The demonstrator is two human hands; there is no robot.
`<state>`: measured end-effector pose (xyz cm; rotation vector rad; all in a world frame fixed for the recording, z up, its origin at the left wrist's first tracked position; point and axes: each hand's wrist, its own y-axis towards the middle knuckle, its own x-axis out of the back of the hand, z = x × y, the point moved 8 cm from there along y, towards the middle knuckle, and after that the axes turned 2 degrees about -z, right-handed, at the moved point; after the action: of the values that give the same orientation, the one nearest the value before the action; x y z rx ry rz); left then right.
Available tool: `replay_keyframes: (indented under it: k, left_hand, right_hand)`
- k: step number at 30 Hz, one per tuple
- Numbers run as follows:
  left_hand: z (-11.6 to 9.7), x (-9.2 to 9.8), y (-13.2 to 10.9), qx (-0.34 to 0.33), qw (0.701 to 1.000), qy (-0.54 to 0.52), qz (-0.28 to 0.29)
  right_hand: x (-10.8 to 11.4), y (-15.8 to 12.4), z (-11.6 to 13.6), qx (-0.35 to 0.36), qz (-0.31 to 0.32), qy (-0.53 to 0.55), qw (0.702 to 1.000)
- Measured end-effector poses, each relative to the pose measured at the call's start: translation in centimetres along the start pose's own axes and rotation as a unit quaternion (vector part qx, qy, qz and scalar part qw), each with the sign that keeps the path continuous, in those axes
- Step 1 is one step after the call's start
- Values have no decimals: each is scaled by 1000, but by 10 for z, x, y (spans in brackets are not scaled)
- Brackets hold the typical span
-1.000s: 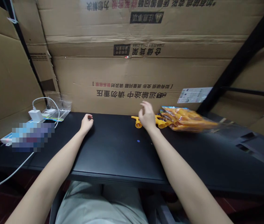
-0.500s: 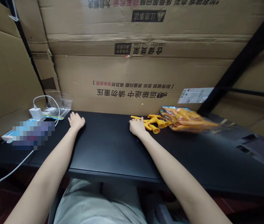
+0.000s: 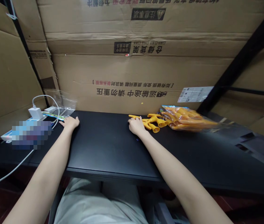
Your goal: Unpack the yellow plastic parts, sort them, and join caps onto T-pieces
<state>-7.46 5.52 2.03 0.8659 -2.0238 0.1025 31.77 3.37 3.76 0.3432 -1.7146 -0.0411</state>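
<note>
Beside and partly behind right hand (image 3: 136,126), yellow plastic pieces (image 3: 153,119) on table (image 3: 104,146).

From my end I see plain yellow-orange pieces (image 3: 154,119) at right hand (image 3: 136,125); same orange through blue-edged clear bag (image 3: 185,118) to that hand's right. Plain black tabletop (image 3: 104,146) between hands. White charger (image 3: 35,113), white cable (image 3: 43,95) left of left hand (image 3: 70,123). Brown cardboard (image 3: 122,70) beyond both, printed black and red.
</note>
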Motion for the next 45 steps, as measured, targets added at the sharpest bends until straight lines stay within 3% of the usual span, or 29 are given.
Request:
replay_keyframes:
  k: [7, 11, 17, 20, 24, 32, 37, 41, 45]
  left_hand:
    - [-49, -14, -28, -103, 983, 117, 92]
    - [-70, -14, -58, -163, 951, 201, 169]
    - [-83, -4, -90, -223, 889, 304, 260]
    - [-84, 1, -93, -218, 892, 307, 250]
    - [-90, 5, -90, -224, 918, 268, 187]
    - [-84, 0, -80, -184, 953, 210, 118]
    - [-77, -2, -76, -166, 958, 216, 91]
    - [-70, -12, -75, -157, 951, 244, 108]
    - [-63, -18, -71, -129, 956, 242, 101]
  right_hand:
    - [1, 1, 1, 2, -4, 20, 1000]
    - [4, 1, 4, 16, -23, 35, 999]
    - [5, 2, 10, 56, -44, 80, 994]
    - [5, 3, 12, 79, -53, 103, 990]
    - [2, 6, 9, 98, -73, 145, 982]
    - [-2, 9, 5, 102, -71, 203, 971]
    - [8, 6, -2, 44, -62, 162, 984]
    - [12, 1, -8, -22, -18, 96, 995]
    - [13, -3, -7, -34, 23, 74, 996]
